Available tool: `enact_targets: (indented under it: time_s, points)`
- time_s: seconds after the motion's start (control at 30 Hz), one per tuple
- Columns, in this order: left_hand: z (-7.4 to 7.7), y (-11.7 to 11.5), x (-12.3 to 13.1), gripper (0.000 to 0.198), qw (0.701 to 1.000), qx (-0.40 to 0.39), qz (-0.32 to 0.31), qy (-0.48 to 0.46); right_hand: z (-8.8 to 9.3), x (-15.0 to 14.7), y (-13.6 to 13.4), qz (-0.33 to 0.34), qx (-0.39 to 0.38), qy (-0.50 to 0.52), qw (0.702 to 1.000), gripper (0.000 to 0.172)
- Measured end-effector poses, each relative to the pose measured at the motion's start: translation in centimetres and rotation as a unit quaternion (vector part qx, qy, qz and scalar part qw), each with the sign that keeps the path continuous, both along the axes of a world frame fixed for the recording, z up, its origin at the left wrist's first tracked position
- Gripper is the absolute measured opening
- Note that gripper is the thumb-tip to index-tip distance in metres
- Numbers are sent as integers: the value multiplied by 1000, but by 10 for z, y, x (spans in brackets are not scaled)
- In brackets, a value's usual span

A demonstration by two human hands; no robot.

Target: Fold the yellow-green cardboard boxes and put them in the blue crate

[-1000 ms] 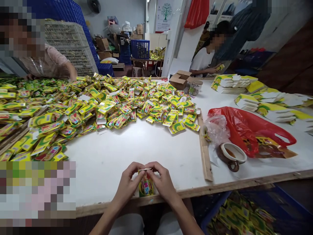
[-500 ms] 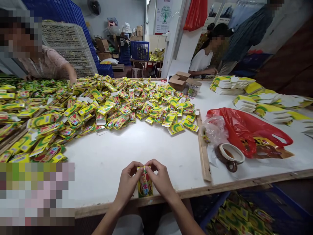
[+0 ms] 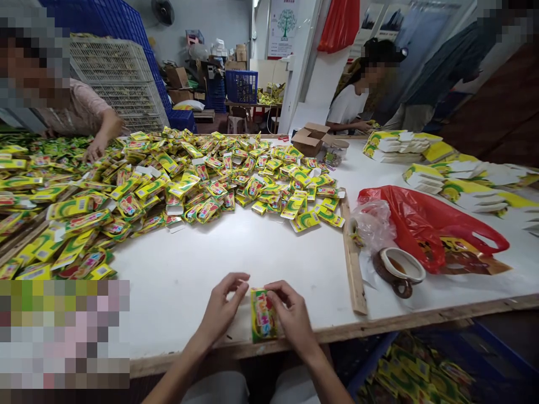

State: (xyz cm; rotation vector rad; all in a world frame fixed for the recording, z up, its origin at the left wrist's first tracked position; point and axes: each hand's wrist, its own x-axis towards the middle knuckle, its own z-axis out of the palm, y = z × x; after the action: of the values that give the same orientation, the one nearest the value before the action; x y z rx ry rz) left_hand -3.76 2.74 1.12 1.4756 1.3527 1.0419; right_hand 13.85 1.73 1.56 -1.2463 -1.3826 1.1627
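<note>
A small yellow and green box (image 3: 263,317) with a printed front stands at the table's front edge, between my hands. My right hand (image 3: 290,314) pinches its upper right corner between thumb and fingers. To the left of the box, my left hand (image 3: 225,308) is off it, thumb and fingers curved with a gap between their tips and nothing held. Beyond both hands, a wide heap of similar small boxes (image 3: 206,185) covers the back and left of the white table (image 3: 202,269).
A wooden strip (image 3: 355,269) runs along the right side. Past it lie a red plastic bag (image 3: 404,213), a brown cup (image 3: 398,269) and stacked flat cartons (image 3: 400,143). A blue crate of boxes (image 3: 416,370) sits below. A person's hand (image 3: 97,147) touches the heap at left.
My left hand has let go of the small box and moved slightly left. My right hand has shifted right with the box. The person's hand at left has moved left and down onto the heap.
</note>
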Motion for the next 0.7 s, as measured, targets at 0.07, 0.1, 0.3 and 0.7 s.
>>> enact_targets:
  time_s: [0.07, 0.1, 0.3, 0.7]
  points:
    - [0, 29, -14, 27, 995, 60, 39, 71, 12, 38, -6, -34, 4, -68, 997, 25]
    - [0, 47, -24, 29, 987, 92, 70, 110, 19, 64, -11, -45, 2, -117, 992, 27]
    - [8, 162, -85, 63, 931, 142, 221, 253, 41, 220, -51, -172, -19, -415, 893, 35]
    - [-14, 34, 6, 60, 997, 1, 39, 67, -8, 32, -13, -24, -15, -25, 999, 27]
